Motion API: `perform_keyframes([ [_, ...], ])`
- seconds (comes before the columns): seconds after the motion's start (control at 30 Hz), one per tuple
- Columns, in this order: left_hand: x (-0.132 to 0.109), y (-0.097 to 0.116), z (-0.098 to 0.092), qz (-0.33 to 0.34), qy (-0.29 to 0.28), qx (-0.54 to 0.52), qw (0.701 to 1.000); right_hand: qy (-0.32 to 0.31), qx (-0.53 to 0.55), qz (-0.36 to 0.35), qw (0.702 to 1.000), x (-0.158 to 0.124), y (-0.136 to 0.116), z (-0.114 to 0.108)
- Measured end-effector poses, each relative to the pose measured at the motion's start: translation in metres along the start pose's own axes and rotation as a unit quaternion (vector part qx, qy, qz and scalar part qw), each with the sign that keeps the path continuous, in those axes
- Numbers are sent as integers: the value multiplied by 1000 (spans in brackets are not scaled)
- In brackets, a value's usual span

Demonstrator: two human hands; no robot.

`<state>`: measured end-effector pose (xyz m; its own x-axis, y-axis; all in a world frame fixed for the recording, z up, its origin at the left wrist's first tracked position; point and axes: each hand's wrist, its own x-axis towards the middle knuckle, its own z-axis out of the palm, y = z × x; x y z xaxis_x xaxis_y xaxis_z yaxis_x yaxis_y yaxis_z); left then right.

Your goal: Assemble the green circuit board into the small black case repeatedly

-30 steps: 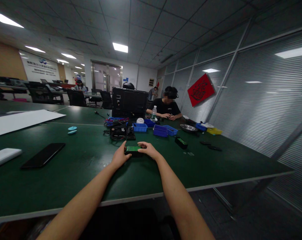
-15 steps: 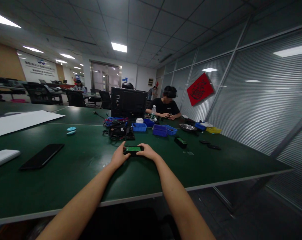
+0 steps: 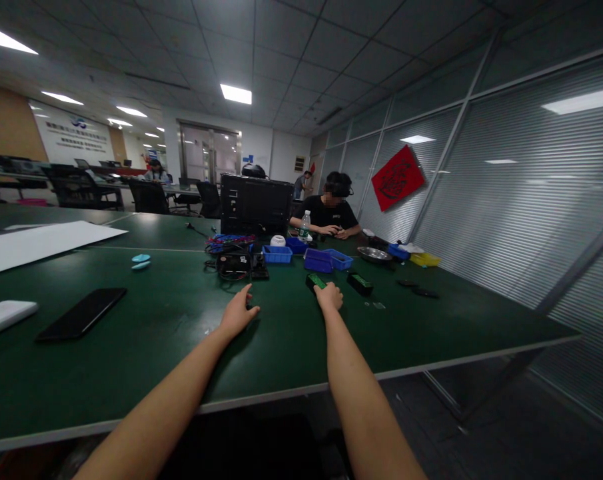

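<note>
Your right hand [image 3: 330,297] has its fingers around the green-topped black box [image 3: 314,280], near a similar box [image 3: 360,285] on the counter [image 3: 281,353] (blue bin [image 3: 318,263] behind); your left hand [image 3: 237,313] is released, fingers parted.

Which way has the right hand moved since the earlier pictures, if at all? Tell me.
Yes, to the right. Against the baseball, the right hand was only slightly rightward; now it is well to its right, on a black box.

Right of the frame's centre, a box [image 3: 313,280] is before a tray [image 3: 318,261], left of another box [image 3: 360,284] on the tabletop [image 3: 281,353].
</note>
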<state>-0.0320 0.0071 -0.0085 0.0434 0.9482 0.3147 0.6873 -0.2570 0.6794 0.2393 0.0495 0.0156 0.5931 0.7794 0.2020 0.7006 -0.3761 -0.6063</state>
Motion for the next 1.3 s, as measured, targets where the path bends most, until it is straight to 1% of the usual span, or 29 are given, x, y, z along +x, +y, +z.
perform_keyframes([
  [0.17,0,0,-1,8,1,3,1000,-3,11,17,1000,2,0,2],
  [0.27,-1,2,-2,9,0,3,1000,-6,11,9,1000,2,-1,3],
  [0.43,-1,3,-2,7,-2,2,1000,-2,0,-41,999,-4,-6,0],
  [0.53,0,1,-1,8,-5,1,1000,-10,-17,-79,997,-7,-10,0],
  [0.6,1,0,1,8,-5,1,1000,-19,-30,-90,995,-8,-11,3],
  [0.8,1,-1,1,16,-4,3,1000,-49,-67,-94,992,-10,-13,13],
  [0.97,1,-1,1,19,-2,5,1000,-57,-89,-89,990,-11,-15,12],
  [1.07,1,-1,1,20,-2,4,1000,-45,-96,-114,988,-15,-17,11],
  [1.17,1,-1,1,19,-2,4,1000,-30,-106,-155,982,-23,-22,11],
  [1.3,0,1,-1,17,-5,7,1000,-42,-101,-228,967,-37,-32,13],
])
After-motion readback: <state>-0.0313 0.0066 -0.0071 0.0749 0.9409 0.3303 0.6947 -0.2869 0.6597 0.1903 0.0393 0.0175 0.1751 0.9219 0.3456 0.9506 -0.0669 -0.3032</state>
